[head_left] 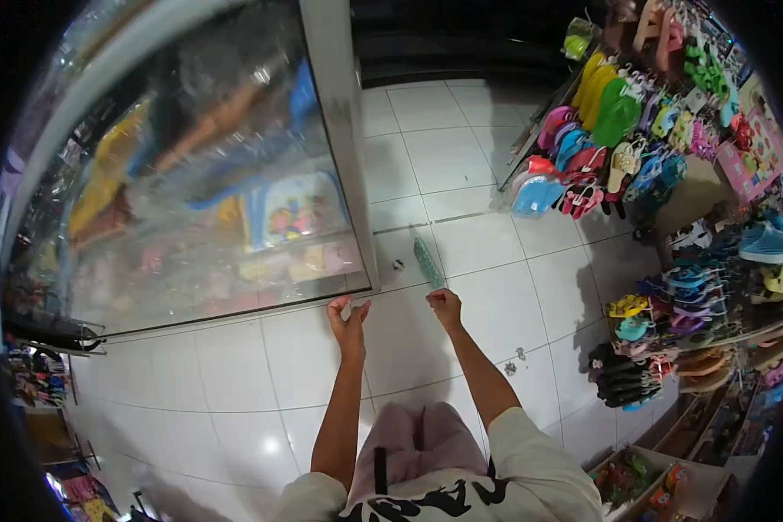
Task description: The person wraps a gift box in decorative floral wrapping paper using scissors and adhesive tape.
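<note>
My right hand (445, 308) is closed in a pinch in front of me, fingertips at the lower end of a narrow, greenish, see-through plastic packet (425, 263). The packet points away from me, and its contents are too small to make out. To its left, my left hand (349, 324) is raised with nothing in it, thumb and fingers apart in a loose curve. Its fingertips come close to the lower corner of a metal-framed glass panel (344, 252) in this view.
Behind the glass are plastic-wrapped goods, among them a pale bag with a cartoon print (297, 209). Racks of colourful sandals (618, 113) line the right side, with more footwear (683, 304) below. Cardboard boxes (661, 487) stand at lower right. Small scraps (511, 369) lie on the white tiled floor (322, 374).
</note>
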A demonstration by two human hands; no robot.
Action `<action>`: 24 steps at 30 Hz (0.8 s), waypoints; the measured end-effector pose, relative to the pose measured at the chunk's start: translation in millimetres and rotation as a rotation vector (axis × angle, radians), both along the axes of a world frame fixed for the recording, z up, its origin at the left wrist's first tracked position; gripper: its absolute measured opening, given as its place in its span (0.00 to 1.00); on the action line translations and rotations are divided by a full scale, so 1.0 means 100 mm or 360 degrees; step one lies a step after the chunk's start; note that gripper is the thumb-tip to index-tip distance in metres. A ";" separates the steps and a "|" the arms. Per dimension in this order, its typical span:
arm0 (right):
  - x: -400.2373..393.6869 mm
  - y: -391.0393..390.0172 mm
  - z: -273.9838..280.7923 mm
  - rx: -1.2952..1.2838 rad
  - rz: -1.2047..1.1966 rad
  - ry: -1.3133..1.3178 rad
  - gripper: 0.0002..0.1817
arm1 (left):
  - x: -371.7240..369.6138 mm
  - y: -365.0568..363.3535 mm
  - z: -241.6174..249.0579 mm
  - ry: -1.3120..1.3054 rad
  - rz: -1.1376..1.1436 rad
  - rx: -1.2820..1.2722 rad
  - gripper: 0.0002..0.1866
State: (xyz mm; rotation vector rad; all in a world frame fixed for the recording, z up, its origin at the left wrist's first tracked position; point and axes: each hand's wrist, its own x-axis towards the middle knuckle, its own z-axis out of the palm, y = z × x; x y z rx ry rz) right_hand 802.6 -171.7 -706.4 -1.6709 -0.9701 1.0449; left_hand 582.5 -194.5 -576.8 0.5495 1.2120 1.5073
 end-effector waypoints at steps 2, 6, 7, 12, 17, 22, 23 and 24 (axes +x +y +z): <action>0.03 0.14 -0.90 0.0150 -0.0035 -0.0217 0.06 | 0.02 0.04 -0.59 0.0011 -0.0019 0.0049 0.17; 0.01 0.52 -2.25 0.0299 -0.0008 -0.0274 0.05 | -0.03 0.03 -1.67 0.0057 0.0029 0.0021 0.18; 0.03 0.63 -2.51 0.0256 0.0021 -0.0178 0.03 | -0.05 0.00 -1.92 0.0034 0.0059 0.0023 0.18; -0.03 1.35 -3.65 0.0296 0.0067 0.0045 0.10 | -0.32 -0.20 -2.89 0.0031 0.0159 0.0031 0.19; -0.01 1.21 -3.71 0.0252 0.0364 -0.0037 0.36 | -0.53 -0.24 -2.94 0.0070 0.0266 0.0022 0.20; -0.05 0.44 -2.91 -0.0235 0.0370 0.0283 0.28 | -0.32 -0.39 -2.29 0.0071 0.0143 0.0061 0.21; -0.12 0.34 -2.66 -0.0246 0.0472 0.0325 0.25 | -0.28 -0.40 -2.06 0.0057 0.0098 0.0040 0.22; -0.23 0.23 -2.11 -0.0320 0.0630 0.0414 0.23 | -0.25 -0.40 -1.81 0.0002 0.0061 0.0028 0.23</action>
